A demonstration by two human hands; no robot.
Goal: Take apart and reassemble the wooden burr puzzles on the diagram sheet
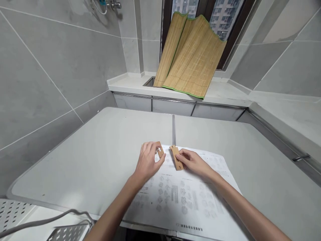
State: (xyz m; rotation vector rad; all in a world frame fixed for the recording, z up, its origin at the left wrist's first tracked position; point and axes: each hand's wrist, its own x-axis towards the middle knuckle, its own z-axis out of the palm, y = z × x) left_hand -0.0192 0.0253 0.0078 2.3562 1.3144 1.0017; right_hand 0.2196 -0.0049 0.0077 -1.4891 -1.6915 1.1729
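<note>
Over the upper part of a printed paper sheet (208,197), my left hand (149,157) is closed on a small notched wooden piece (161,152), held between thumb and fingers. Just to its right, my right hand (192,160) grips a longer wooden piece (177,160) by its right side. A dark "2" shows near the lower end of that longer piece, and a smaller wooden part sits at its upper end; I cannot tell whether the two are joined. The pieces in my two hands are apart, with a small gap between them.
The sheet, with drawings and text, lies on a white folding table (120,134) with a centre seam. Behind it, a bamboo mat (193,60) leans against the window (227,20) on a ledge. A grey cable (50,219) and white perforated panels (15,211) are at lower left.
</note>
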